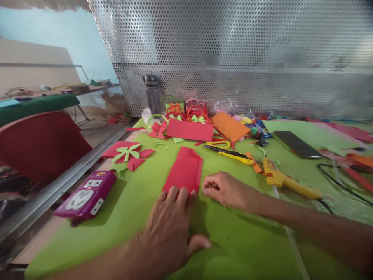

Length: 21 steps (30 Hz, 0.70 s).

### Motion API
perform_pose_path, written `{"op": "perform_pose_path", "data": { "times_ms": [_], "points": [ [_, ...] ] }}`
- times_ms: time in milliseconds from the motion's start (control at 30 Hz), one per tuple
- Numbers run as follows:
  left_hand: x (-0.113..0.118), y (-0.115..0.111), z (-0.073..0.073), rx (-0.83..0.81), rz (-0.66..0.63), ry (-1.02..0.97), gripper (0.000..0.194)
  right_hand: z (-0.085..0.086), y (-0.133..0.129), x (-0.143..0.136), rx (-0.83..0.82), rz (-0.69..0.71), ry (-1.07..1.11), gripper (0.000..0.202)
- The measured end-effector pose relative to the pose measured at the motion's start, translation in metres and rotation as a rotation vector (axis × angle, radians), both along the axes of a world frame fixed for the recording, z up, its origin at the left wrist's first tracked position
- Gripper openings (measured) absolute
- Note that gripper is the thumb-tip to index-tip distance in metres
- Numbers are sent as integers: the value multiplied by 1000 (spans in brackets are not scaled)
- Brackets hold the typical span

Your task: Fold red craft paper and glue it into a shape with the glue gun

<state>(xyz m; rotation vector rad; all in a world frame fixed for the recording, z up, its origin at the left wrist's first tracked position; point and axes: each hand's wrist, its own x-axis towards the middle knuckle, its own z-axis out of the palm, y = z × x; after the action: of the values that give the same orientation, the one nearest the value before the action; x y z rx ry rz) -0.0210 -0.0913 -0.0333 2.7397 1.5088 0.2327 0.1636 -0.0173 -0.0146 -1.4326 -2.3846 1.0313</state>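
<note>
A folded piece of red paper (183, 169) lies on the green tabletop in front of me. My left hand (171, 221) rests palm down over its near end, fingers stretched out and thumb apart. Just right of the paper, my right hand (221, 189) is closed, its fingers curled in toward the thumb; whatever may be inside is hidden. Beyond the paper's far right corner sit yellow-handled scissors (218, 145) and a yellow box cutter (236, 156). Red and light-green flower cutouts (128, 152) are at the left.
A purple power strip (87, 194) stands on the left edge. At the right are a yellow glue gun (288, 182) with its cord and a black phone (297, 144). Small paper baskets (196, 111), an orange sheet (230, 125) and a bottle (152, 95) stand toward the perforated metal panel (180, 39).
</note>
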Motion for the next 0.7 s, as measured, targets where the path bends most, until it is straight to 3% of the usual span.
{"op": "perform_pose_path", "data": {
  "times_ms": [300, 467, 700],
  "points": [
    [-1, 2, 1, 1, 9, -4, 74, -2, 22, -18, -15, -20, -74, 7],
    [-13, 2, 1, 20, -84, -8, 66, 7, 23, -24, -107, -30, -146, 9],
    [-18, 4, -6, 39, -135, -53, 75, 17, 23, -27, -98, 18, -230, 17]
  ]
}}
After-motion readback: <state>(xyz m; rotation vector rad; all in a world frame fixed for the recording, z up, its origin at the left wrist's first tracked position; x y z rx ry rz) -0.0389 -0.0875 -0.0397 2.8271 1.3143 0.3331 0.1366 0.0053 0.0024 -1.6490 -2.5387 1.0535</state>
